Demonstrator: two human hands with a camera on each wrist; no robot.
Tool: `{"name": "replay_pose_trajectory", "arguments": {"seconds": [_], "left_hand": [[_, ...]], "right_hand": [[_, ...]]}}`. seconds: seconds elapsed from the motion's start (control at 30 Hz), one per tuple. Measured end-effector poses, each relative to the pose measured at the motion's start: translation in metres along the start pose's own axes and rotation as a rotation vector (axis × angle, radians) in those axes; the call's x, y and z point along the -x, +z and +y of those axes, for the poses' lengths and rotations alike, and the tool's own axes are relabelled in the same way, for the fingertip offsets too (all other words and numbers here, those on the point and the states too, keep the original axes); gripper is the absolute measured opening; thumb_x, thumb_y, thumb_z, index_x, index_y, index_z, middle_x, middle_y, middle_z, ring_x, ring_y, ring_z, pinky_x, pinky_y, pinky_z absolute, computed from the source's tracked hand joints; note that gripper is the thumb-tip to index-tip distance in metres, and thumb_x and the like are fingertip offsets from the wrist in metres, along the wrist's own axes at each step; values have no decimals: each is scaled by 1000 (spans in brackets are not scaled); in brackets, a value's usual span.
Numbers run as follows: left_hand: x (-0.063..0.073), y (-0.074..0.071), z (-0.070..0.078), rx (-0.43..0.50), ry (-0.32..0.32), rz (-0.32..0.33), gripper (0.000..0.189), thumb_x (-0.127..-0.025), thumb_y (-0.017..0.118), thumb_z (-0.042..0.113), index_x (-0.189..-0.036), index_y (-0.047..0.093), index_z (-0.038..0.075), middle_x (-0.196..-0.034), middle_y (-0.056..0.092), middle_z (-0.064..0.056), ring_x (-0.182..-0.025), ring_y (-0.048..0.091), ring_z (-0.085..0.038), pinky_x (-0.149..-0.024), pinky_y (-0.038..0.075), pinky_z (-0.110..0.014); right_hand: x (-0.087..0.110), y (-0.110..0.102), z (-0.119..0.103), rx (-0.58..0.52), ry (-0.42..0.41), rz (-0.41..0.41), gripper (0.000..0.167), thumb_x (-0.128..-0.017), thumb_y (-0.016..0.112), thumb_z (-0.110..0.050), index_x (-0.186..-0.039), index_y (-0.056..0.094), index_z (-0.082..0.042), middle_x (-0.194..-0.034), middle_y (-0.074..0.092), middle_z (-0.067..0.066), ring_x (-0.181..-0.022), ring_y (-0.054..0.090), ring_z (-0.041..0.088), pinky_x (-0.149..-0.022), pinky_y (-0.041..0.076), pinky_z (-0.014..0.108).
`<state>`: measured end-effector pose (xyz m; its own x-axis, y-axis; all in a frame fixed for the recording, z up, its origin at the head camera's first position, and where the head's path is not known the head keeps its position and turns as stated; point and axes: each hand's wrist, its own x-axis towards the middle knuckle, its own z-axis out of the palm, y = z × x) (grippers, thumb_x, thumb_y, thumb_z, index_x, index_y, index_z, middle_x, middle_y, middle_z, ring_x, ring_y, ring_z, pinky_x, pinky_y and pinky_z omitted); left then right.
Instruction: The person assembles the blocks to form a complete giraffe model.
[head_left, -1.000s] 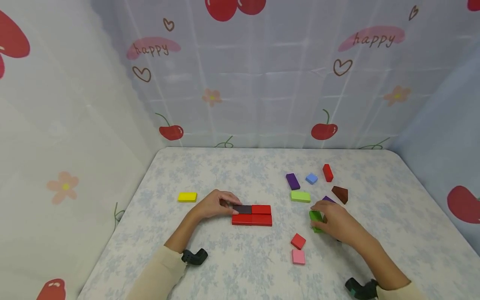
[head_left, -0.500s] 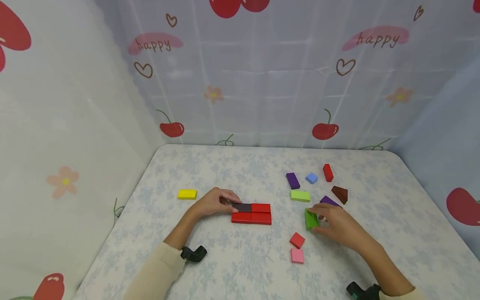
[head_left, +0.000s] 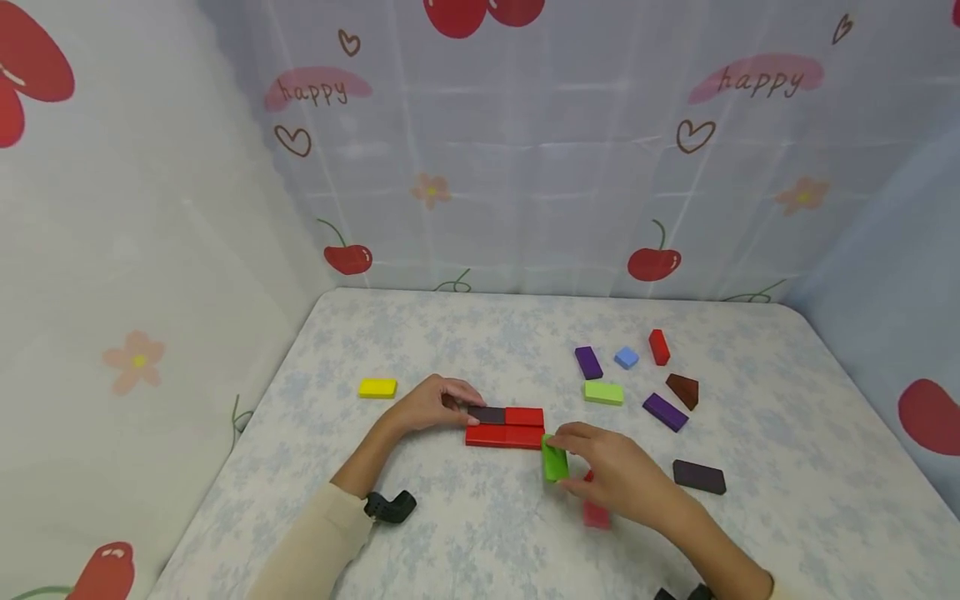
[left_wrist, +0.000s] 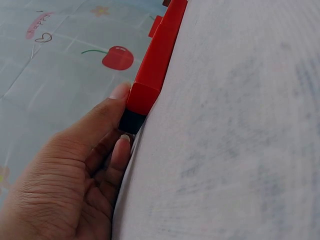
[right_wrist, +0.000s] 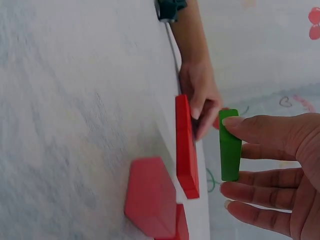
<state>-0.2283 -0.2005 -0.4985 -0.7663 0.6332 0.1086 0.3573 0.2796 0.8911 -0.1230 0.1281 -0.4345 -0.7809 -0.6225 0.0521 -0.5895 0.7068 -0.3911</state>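
Observation:
My left hand [head_left: 429, 407] pinches the end of a black block [head_left: 487, 415] between thumb and fingers. That block lies in line with a short red block [head_left: 524, 417], and both sit along the far side of two red blocks [head_left: 506, 436] laid end to end. In the right wrist view, a green block [right_wrist: 230, 152] is gripped between the thumb and fingers of my right hand [right_wrist: 280, 160]. Seen from the head, this right hand [head_left: 626, 475] carries it close by the right end of the red blocks, partly covering a pink block [head_left: 597, 516] and a small red block.
A yellow block [head_left: 377, 388] lies on the left. To the right are a light green block [head_left: 603, 392], purple blocks [head_left: 665, 412], a blue cube [head_left: 626, 357], a red block [head_left: 659, 347], a brown piece [head_left: 682, 390] and a black block [head_left: 699, 477].
My right hand has moved left with the green block, from the scattered pieces to beside the red blocks. The black block on the right is uncovered. My left hand has stayed put.

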Motion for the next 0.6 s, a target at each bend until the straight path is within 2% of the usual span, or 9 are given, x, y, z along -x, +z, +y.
{"name": "replay_pose_trajectory", "arguments": {"seconds": [0.07, 0.2, 0.3, 0.5, 0.6], "left_hand": [[-1, 0, 2, 4, -4, -1, 26, -85, 83, 6, -110, 79, 6, -112, 74, -7, -87, 64, -20, -74, 53, -27], [-4, 1, -15, -1, -17, 3, 26, -84, 84, 11, -110, 80, 11, -112, 74, -2, -89, 64, -19, -74, 53, -27], [-6, 1, -28, -15, -15, 1, 26, -84, 85, 15, -110, 81, 17, -112, 74, 2, -92, 65, -20, -75, 54, -28], [-6, 2, -28, -14, -17, -2, 26, -84, 85, 16, -110, 81, 18, -112, 73, 3, -93, 65, -18, -76, 55, -29], [-7, 2, -29, -8, -9, 3, 26, -84, 85, 15, -110, 81, 17, -112, 73, 2, -92, 65, -19, -75, 54, -28]], "right_hand": [[-4, 7, -9, 5, -27, -19, 51, -81, 87, -26, -128, 71, -12, -127, 67, 6, -111, 66, 22, -86, 57, 39], [-12, 22, -23, 34, -71, -52, 47, -82, 86, -28, -125, 73, -11, -124, 67, 4, -108, 66, 19, -86, 57, 38], [-18, 32, -31, 75, -103, -54, 47, -81, 87, -29, -122, 73, -11, -121, 68, 5, -104, 66, 17, -81, 57, 35], [-25, 46, -37, 173, -103, -82, 50, -79, 89, -30, -124, 74, -14, -122, 66, 5, -106, 64, 18, -78, 58, 34], [-24, 47, -38, 178, -78, -83, 52, -78, 90, -29, -126, 73, -15, -126, 65, 8, -111, 63, 21, -78, 59, 36]]}}
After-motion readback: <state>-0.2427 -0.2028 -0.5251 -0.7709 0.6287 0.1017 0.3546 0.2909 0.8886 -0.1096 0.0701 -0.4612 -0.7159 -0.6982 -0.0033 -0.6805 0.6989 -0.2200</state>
